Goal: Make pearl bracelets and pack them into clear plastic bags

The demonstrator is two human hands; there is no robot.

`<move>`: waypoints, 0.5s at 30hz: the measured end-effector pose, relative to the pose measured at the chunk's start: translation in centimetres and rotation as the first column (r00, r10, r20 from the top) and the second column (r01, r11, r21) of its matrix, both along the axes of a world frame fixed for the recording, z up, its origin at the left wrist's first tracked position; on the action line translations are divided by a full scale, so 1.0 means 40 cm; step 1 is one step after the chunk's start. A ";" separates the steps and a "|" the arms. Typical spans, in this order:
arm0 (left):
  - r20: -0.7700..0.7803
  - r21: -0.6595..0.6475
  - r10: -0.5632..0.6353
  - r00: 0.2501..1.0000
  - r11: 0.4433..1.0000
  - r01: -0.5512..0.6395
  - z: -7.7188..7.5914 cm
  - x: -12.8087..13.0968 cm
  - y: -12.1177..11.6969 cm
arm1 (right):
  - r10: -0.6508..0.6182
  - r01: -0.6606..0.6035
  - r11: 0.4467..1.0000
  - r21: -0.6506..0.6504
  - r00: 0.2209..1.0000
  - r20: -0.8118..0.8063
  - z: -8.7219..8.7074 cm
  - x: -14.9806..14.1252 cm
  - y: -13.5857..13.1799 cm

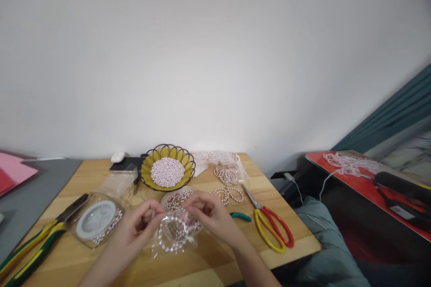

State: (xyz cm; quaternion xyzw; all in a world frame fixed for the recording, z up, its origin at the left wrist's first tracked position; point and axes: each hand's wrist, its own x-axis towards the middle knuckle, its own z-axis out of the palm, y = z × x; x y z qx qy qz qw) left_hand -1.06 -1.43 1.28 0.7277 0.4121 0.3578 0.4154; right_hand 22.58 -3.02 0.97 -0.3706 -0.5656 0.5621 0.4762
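My left hand (139, 224) and my right hand (210, 215) meet over the near middle of a wooden table (215, 260). Both have their fingers pinched on a clear plastic bag (175, 233) that holds a coiled pearl strand. Just behind the hands lies a shallow clear dish of pinkish pearls (177, 199). Farther back stands a yellow bowl in a black wire basket (167, 172), filled with pale pearls.
Red and yellow scissors (269, 224) lie at the right, with teal pliers handles (240, 216) near them. Pearl strands (227, 184) and bags sit behind. A clear box with a white spool (96, 222) and green-yellow pliers (32, 246) lie on the left. A red table (367, 188) stands right.
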 end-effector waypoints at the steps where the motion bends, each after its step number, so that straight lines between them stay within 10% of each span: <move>1: 0.010 -0.003 0.008 1.000 1.000 -0.008 -0.002 -0.003 -0.002 | 0.003 -0.003 1.000 0.003 1.000 -0.011 -0.001 -0.001 0.000; 15: 0.470 -0.070 -0.055 0.881 0.993 0.099 0.004 -0.048 -0.036 | 0.102 -0.090 0.991 0.095 0.985 -0.136 -0.010 0.035 -0.008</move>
